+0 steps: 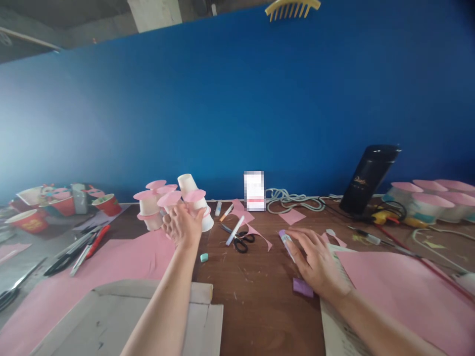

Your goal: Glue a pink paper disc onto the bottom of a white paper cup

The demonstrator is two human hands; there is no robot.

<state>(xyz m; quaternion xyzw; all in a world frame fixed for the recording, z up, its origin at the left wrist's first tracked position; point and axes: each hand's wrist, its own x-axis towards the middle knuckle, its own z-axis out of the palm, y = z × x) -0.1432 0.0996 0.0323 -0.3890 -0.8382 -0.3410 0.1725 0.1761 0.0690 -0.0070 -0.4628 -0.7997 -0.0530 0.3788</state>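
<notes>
At the left, my left hand is closed around a paper cup, mostly hidden behind the fingers, with a pink paper disc above it. Beside it stand white paper cups stacked with pink discs. Close to my left thumb rises another stack of white cups, with a pink disc at its side. My right hand grips a glue stick low over the table, fingers along its side. A purple cap lies beneath that hand.
Scissors, a white pen, a teal cap and pink scraps lie mid-table. Pink sheets and grey cardboard flank them. A black flask, cables and disc-topped cups stand right; red cups left.
</notes>
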